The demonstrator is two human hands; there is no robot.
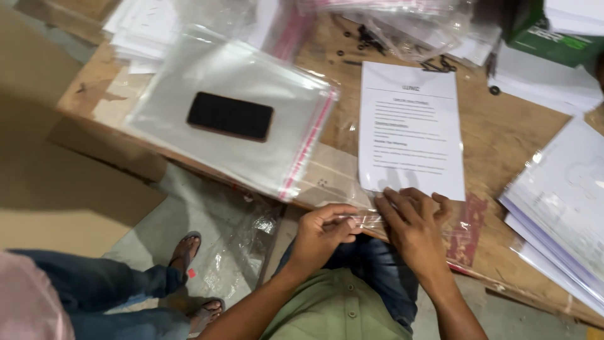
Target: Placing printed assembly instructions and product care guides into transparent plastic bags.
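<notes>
Bottom centre: left hand (324, 232) pinches clear bag (352, 189) edge; right hand (412, 226) lies flat, fingers apart, on printed sheet (410, 129) inside. Risk: sheet may crease if bag slips.

You are in a packing room of a small warehouse or workshop. A rough plywood worktop (503, 132) fills most of the frame, scuffed and taped at its edge. Stacks of clear zip-seal bags (239, 107) lie at upper left, piles of printed sheets (560, 201) already bagged sit at right, and more paper stacks (141, 31) rest along the top. Small black rubber rings (368, 39) are scattered at top centre. Flattened cardboard (56, 170) covers the bare concrete floor (207, 208) at left, with crumpled plastic wrap (242, 245) lying below the worktop edge.
</notes>
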